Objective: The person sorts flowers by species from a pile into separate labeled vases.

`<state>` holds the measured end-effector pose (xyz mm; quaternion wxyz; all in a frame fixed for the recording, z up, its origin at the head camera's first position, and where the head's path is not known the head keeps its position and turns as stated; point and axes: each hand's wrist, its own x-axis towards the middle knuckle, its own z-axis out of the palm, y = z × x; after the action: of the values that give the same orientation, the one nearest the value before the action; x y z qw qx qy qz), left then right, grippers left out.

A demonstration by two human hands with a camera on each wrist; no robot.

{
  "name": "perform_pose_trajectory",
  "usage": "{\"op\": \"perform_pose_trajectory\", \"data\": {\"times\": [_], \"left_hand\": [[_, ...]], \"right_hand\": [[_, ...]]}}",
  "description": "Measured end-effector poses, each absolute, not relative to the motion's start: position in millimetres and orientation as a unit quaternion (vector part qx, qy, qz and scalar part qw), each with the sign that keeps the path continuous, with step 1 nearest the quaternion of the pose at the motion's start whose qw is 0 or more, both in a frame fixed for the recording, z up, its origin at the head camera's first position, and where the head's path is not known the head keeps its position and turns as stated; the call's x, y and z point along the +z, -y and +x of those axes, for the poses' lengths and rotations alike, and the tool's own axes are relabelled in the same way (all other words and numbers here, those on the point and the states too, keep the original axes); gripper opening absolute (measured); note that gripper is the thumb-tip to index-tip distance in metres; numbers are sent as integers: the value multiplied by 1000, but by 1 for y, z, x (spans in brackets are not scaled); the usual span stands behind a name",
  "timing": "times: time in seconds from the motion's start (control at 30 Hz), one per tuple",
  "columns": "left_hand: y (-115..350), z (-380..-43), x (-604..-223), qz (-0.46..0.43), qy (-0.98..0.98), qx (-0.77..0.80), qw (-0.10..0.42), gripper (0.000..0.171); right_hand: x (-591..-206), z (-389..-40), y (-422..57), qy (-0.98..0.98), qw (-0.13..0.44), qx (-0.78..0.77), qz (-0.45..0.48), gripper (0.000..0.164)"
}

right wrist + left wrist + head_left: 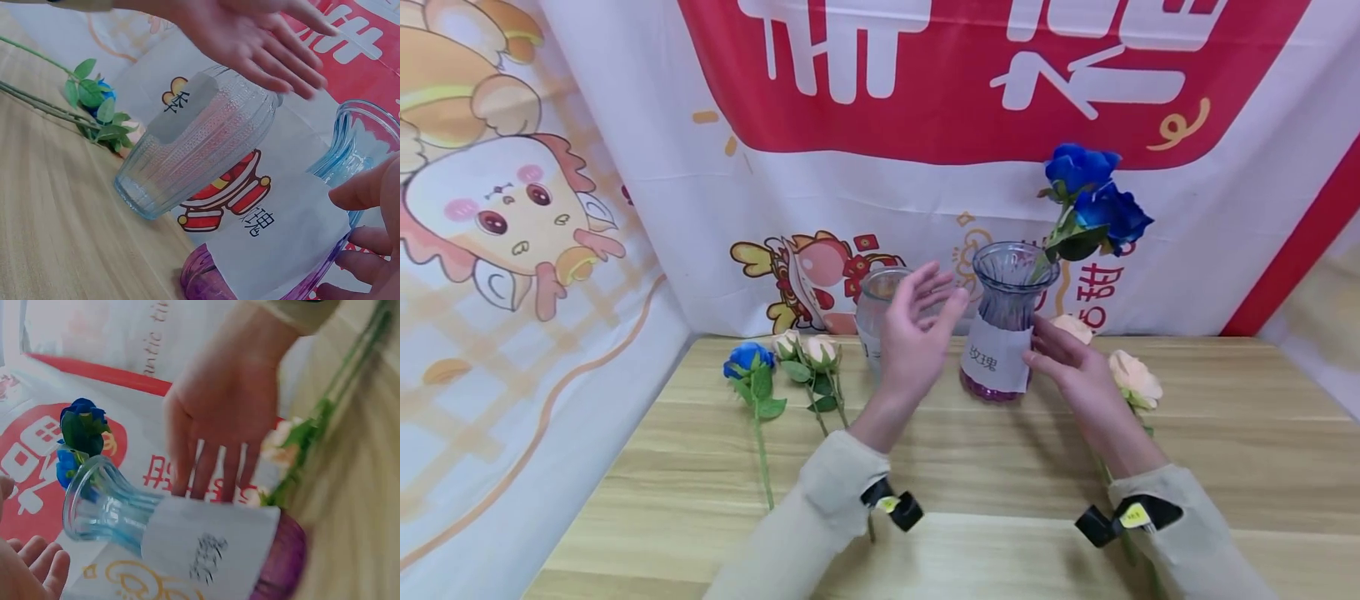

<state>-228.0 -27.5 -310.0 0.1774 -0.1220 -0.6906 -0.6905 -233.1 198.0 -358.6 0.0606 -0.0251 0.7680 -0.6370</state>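
A vase (1000, 308), bluish glass above and purple at the base, stands upright with a white handwritten label. Two blue roses (1097, 200) lean out of its mouth to the right. Fairly straight fingers of my right hand (1067, 354) lie along the vase's right side; in the right wrist view the thumb is by the label's edge. Whether they press on the glass I cannot tell. My left hand (917, 329) is raised with spread fingers and holds nothing. In the head view it partly hides a clear ribbed vase (206, 131), also labelled, behind it.
On the wooden table (700, 492) a blue rose (749, 360) and two pale roses (820, 354) lie at the left. More pale roses (1135, 379) lie at the right, partly under my right arm. A printed cloth (700, 217) hangs close behind the vases.
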Motion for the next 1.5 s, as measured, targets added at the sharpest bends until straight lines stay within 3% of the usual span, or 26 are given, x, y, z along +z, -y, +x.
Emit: {"op": "perform_pose_trajectory", "data": {"times": [0.27, 0.57, 0.9, 1.13, 1.5], "left_hand": [[99, -202, -334, -91, 723, -659, 186, 52], [164, -183, -359, 11, 754, -635, 169, 46], [223, -159, -381, 133, 784, -595, 112, 55], [243, -148, -401, 199, 786, -581, 68, 65], [252, -146, -412, 237, 797, -549, 84, 70]], "right_hand": [[-360, -233, -199, -766, 60, -639, -30, 77], [-359, -233, -200, -766, 62, -639, -26, 77], [-361, -234, -199, -762, 57, -644, -26, 75], [-360, -234, -199, -765, 55, -641, -22, 75], [-360, -233, -198, -775, 52, -630, -23, 74]]}}
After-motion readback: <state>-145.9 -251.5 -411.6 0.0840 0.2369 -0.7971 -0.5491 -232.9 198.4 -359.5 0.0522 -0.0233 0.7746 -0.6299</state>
